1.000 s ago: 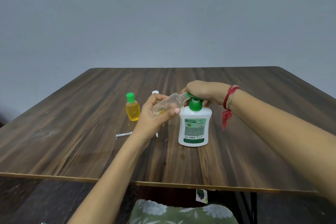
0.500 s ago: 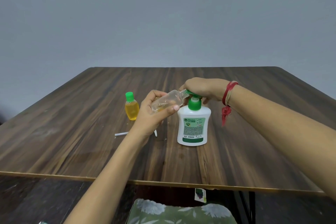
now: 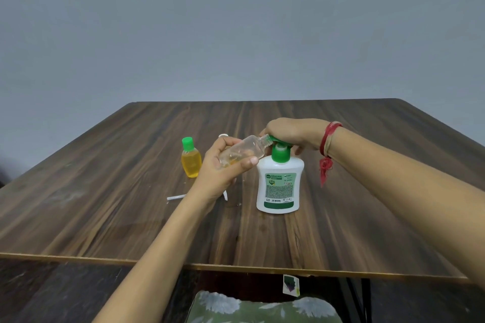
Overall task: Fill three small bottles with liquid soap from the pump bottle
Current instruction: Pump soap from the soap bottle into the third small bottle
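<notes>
Filling the clear small bottle (image 3: 244,151), you grip it tilted in your left hand (image 3: 223,169), mouth at the spout (image 3: 273,138); your right hand (image 3: 291,132) curls over the pump bottle (image 3: 279,183). Next: press slowly.

Showing plain grey wall (image 3: 236,21) in bg; dark wood-grain table (image 3: 105,204) filling fg, floral cushion (image 3: 262,309) sitting below.
</notes>
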Tool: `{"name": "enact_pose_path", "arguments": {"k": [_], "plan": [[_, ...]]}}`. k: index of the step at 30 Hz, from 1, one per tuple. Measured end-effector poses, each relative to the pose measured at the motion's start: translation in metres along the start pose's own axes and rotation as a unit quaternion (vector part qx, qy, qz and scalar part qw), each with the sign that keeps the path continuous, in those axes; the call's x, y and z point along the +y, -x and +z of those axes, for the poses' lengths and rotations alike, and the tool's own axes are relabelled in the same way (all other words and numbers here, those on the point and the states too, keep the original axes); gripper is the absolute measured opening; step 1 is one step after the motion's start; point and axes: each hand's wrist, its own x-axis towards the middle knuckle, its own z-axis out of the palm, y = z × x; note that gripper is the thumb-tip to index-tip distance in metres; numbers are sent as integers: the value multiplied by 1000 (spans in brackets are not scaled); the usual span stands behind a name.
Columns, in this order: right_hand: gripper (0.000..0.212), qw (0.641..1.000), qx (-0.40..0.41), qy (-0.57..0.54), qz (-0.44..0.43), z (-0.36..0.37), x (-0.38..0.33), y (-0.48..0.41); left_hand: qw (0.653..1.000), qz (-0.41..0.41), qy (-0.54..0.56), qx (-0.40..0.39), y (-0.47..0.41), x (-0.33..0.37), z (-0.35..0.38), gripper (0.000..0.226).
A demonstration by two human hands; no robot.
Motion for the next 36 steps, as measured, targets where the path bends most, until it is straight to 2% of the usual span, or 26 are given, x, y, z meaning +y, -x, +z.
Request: {"name": "enact_pose_path", "arguments": {"k": [5,11,14,19,28,32,36], "plan": [[39,1000,-6,16,-5,1,-3,2,1000,8,-11,-3,-4,1,-4,28],[31,1000,6,28,-6,-2,-6,3,1000,6,7,-6,-3,1,-2,30],[35,1000,8,14,-5,2,-1,-1,1000,6,6,-8,-3,-2,-3,30],[21,998,4,38,-42,1,-5,6,1000,3,6,-12,-3,-4,-3,31],[19,995,8,84,-58,6,-5,-3,1000,-9,21,-10,0,-6,-2,35],[27,993,31,98,-61,2,-9,-1,1000,-4,14,-7,-2,-3,-3,36],[17,995,37,68,-68,6,0,-5,1000,-14,17,-12,0,-5,-3,36]]}}
